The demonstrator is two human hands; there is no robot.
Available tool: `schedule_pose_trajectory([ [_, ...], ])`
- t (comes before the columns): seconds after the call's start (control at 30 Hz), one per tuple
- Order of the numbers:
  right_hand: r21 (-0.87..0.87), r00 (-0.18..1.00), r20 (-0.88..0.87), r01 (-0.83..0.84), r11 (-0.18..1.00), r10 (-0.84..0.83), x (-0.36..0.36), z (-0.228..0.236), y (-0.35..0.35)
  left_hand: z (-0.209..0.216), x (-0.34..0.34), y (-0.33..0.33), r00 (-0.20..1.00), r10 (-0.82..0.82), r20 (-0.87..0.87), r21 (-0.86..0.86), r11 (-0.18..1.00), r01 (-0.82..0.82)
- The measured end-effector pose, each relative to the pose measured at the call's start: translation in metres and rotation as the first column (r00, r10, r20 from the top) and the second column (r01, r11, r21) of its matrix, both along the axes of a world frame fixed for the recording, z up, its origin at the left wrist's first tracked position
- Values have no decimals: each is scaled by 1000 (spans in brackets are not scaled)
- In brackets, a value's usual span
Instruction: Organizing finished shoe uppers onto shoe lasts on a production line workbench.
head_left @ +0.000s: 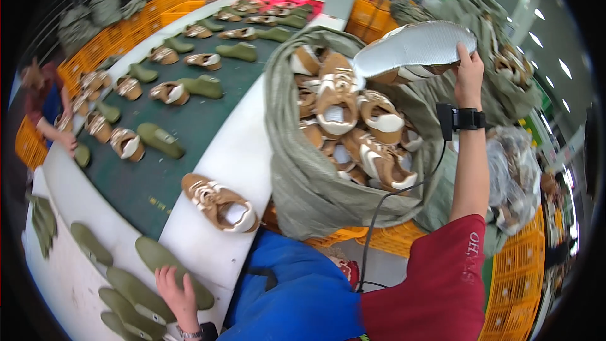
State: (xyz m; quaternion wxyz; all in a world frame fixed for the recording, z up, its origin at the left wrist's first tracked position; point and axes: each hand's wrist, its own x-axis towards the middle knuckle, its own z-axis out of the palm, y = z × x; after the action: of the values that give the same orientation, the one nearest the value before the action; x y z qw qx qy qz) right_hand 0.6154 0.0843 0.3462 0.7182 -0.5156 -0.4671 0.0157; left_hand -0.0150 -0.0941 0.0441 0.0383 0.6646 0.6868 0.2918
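Note:
My right hand (pixel 468 79) is raised over a sack at the right, closed on the end of a shoe (pixel 416 50) whose pale ribbed sole is turned up. At the lower left, my left hand (pixel 177 297) lies with fingers apart against a green shoe last (pixel 170 268). More green lasts (pixel 136 290) lie side by side by that hand. A single tan-and-white shoe (pixel 219 204) stands on the white table ledge (pixel 243 151) between my arms. Below the raised shoe, several matching shoes (pixel 338 95) fill the open grey-green sack (pixel 293 183).
A dark green conveyor belt (pixel 208 117) carries rows of shoes and green lasts. Across it, at the left, another person (pixel 47 101) reaches toward the belt. Orange crates (pixel 517 278) stand at the right, beside more sacks. A black cable (pixel 372 227) hangs from my right wrist device.

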Motion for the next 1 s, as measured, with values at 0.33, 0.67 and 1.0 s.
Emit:
schedule_pose_trajectory([
  [0.33, -550, -25, 255, -826, 123, 967, -450, -54, 56, 113, 40, 34, 956, -4, 293, 298, 951, -87],
  [0.67, -274, -516, -181, -791, -547, 837, -560, -79, -29, 104, -11, 4, 648, 138, 749, 236, 858, -455],
  [1.0, -210, 67, 200, -972, 110, 978, -469, -204, -32, 95, 24, 33, -127, -32, 991, -7, 954, -301],
])
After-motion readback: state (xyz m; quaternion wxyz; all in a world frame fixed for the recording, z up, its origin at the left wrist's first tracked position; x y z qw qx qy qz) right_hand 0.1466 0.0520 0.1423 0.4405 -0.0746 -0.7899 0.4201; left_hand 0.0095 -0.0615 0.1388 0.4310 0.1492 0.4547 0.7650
